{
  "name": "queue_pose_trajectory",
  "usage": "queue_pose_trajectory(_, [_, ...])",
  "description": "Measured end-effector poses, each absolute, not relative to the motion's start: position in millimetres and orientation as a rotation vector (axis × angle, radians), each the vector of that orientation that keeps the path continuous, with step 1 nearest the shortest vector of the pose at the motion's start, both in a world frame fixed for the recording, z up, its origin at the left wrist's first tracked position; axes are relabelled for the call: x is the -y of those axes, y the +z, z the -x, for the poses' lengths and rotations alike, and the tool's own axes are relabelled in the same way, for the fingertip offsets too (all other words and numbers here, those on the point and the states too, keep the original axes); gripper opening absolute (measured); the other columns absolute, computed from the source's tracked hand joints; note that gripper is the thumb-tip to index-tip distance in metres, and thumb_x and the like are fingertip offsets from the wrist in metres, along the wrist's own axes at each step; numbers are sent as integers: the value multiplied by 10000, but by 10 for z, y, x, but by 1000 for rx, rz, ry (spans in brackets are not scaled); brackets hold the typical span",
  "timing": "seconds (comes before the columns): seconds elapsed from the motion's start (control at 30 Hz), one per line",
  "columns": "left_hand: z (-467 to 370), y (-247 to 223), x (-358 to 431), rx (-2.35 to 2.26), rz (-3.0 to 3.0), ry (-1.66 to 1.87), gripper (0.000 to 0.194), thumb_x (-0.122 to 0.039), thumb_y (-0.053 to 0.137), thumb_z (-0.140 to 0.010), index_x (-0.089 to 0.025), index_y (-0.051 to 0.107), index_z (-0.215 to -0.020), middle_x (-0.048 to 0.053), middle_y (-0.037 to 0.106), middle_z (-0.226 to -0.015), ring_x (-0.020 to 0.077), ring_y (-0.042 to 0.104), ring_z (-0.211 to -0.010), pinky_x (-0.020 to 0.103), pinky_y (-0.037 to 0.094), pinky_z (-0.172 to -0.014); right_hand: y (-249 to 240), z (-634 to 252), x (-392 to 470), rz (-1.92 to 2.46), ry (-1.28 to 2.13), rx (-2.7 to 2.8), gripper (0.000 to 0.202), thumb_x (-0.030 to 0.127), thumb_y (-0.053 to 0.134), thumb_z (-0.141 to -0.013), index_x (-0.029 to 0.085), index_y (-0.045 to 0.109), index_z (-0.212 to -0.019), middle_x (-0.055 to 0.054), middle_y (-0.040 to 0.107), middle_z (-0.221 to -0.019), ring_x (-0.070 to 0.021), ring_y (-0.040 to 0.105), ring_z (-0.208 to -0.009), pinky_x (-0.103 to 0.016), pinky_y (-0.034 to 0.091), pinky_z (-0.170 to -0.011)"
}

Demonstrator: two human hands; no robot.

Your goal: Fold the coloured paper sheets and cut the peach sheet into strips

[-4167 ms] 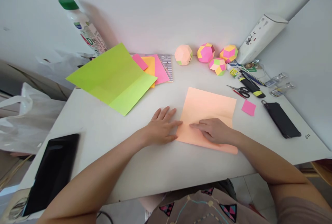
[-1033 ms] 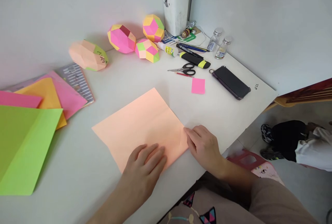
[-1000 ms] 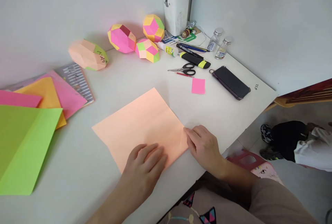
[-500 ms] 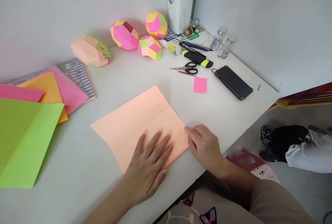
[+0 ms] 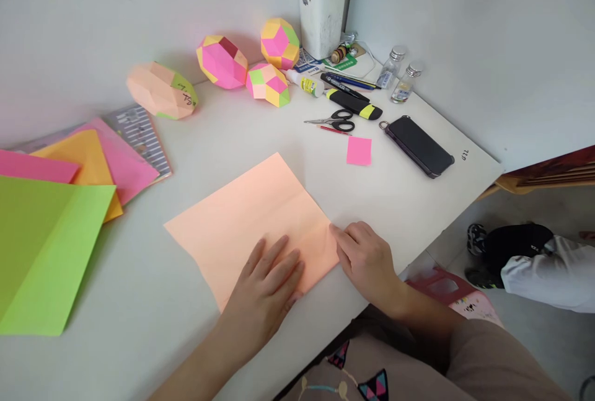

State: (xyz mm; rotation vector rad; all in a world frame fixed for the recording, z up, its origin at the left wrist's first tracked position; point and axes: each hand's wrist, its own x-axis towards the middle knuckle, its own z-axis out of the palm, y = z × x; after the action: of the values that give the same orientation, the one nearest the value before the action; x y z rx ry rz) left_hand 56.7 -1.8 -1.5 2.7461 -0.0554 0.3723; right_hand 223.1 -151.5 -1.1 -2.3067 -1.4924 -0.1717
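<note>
A peach-coloured sheet of paper [image 5: 246, 215] lies on the white table, with its near edge towards me folded over. My left hand [image 5: 267, 292] rests flat on its lower part, fingers stretched out and slightly apart. At the sheet's right corner, my right hand [image 5: 365, 258] has its fingers curled, with index finger and thumb closed on the paper's edge. The underside of the fold is hidden beneath the sheet and my left hand.
Green paper [image 5: 51, 252] and orange paper [image 5: 93, 153] lie left. Faceted paper shapes [image 5: 162, 91] line the wall. Scissors [image 5: 332, 120], a cutter [image 5: 354, 104], a pink square note [image 5: 359, 150] and a phone [image 5: 421, 145] lie beyond the sheet. A person's leg [image 5: 548, 274] shows at right.
My left hand has shifted slightly, its fingers drawing closer together and the thumb tucking under. The right hand stays at the sheet's corner. The person's leg at right has moved slightly left.
</note>
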Motion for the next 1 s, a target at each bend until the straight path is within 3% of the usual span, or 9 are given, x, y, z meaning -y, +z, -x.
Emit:
queue_pose_trajectory(0.1, [-587, -47, 45, 82, -2737, 438, 318, -65, 484, -883, -150, 509, -1189, 91, 612, -1104, 288, 344, -1351, 517, 339, -1097, -18, -2229, 1512, 2324, -191, 1501, 289, 82, 434, -904, 118, 642, -1102, -24, 513, -672, -144, 464, -677, -264, 380, -551])
queue_pose_trajectory(0.23, [-580, -79, 71, 53, -2742, 444, 300, -44, 472, -877, -126, 489, -1165, 127, 570, -1151, 304, 307, -1371, 533, 344, -1093, -26, -2228, 1507, 2323, -229, 1503, 290, 77, 434, -904, 124, 643, -1099, -20, 508, -665, -138, 454, -666, -254, 360, -532])
queue_pose_trajectory(0.33, [-578, -75, 69, 79, -2769, 396, 291, -72, 458, -886, -123, 503, -1169, 163, 512, -1300, 318, 282, -1380, 553, 308, -1097, -26, -2228, 1507, 2328, -230, 1509, 284, 84, 436, -911, 125, 645, -1099, -21, 506, -663, -136, 451, -665, -250, 356, -542])
queue_pose_trajectory(0.63, [-576, -38, 32, 95, -2863, 227, 472, -271, 445, -924, -188, 407, -1387, 78, 385, -1471, 316, 191, -1412, 576, 105, -1130, -52, -2223, 1507, 2357, -226, 1522, 289, 85, 447, -906, 135, 629, -1124, -20, 498, -670, -144, 445, -676, -265, 345, -536])
queue_pose_trajectory(0.87, [-543, -42, 78, 54, -2916, 171, 534, -348, 420, -933, -184, 336, -1434, 72, 329, -1500, 319, 172, -1416, 562, 83, -1137, -62, -2223, 1512, 2353, -243, 1527, 297, 65, 463, -884, 141, 638, -1112, -24, 495, -678, -149, 447, -681, -267, 345, -528])
queue_pose_trajectory(1.0, [-529, -25, 45, 101, -2940, 106, 530, -278, 402, -931, -184, 310, -1444, 60, 293, -1518, 319, 129, -1425, 573, 94, -1130, -71, -2228, 1523, 2370, -208, 1524, 316, 63, 463, -878, 155, 624, -1135, -24, 497, -692, -153, 450, -696, -267, 349, -533])
